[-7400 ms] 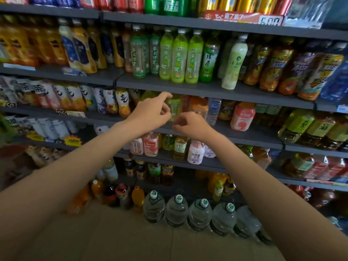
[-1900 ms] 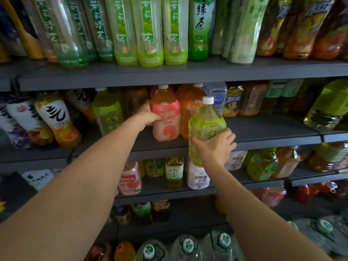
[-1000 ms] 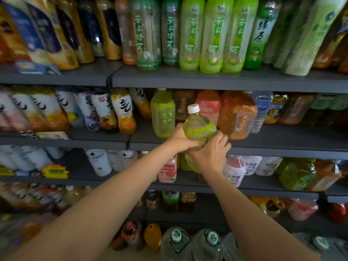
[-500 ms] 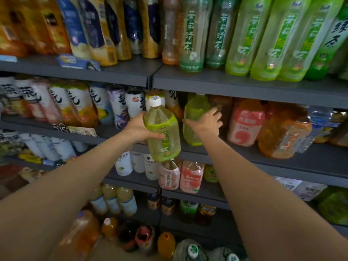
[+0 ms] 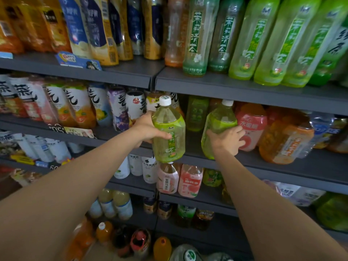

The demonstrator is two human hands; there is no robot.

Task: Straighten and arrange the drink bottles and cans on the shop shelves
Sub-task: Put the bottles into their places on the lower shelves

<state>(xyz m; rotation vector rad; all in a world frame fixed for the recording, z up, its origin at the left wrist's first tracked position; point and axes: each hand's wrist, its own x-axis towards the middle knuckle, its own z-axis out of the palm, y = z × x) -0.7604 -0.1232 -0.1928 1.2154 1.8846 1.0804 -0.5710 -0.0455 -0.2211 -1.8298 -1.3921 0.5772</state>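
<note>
My left hand (image 5: pixel 148 129) grips a large green tea bottle (image 5: pixel 168 132) with a white cap, held upright in the air in front of the second grey shelf (image 5: pixel 282 162). My right hand (image 5: pixel 228 139) grips a second green tea bottle (image 5: pixel 218 122) of the same kind, which leans right at the shelf's front, against a pink peach drink bottle (image 5: pixel 252 127). Between the two bottles there is a gap, with a smaller green bottle (image 5: pixel 196 113) standing further back in it.
An orange drink bottle (image 5: pixel 286 140) leans beside the pink one. White-labelled bottles (image 5: pixel 75 104) fill the shelf to the left. Tall green and yellow bottles (image 5: pixel 252 40) line the shelf above. Small bottles (image 5: pixel 190 180) stand on the shelf below, and large water jugs (image 5: pixel 188 254) on the floor.
My right hand has pulled the second green bottle forward and to the right, next to the pink bottle. My left hand has kept its bottle held out in front of the shelf.
</note>
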